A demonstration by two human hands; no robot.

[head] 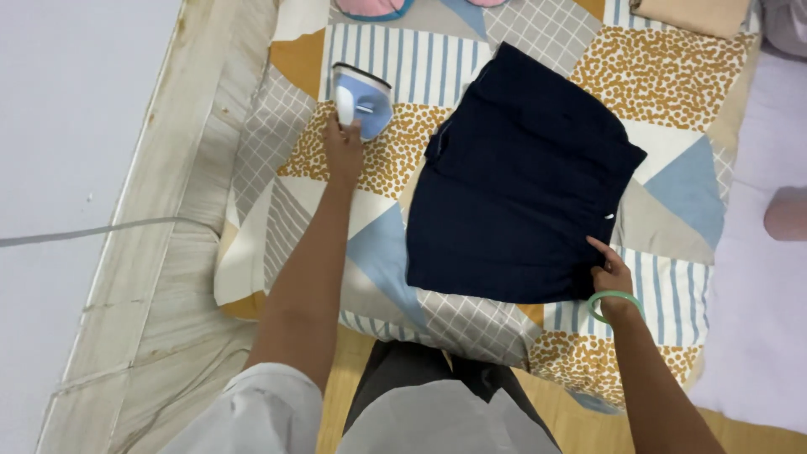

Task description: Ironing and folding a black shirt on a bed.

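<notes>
The left hand (pixel 343 150) grips the upright iron (pixel 362 101); the right hand (pixel 609 271) pinches the folded navy garment's (pixel 519 176) corner. Keeping that corner taut looks wise.

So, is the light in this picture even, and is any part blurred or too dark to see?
Head view: the light is soft and even, with no hard shadows or glare. The dark garment shows only faint folds. The left hand at the iron and the right hand on the garment's corner look sharp. The frame edges bend slightly.

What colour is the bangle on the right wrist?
Pale green bangle, clearest in the head view.
</notes>
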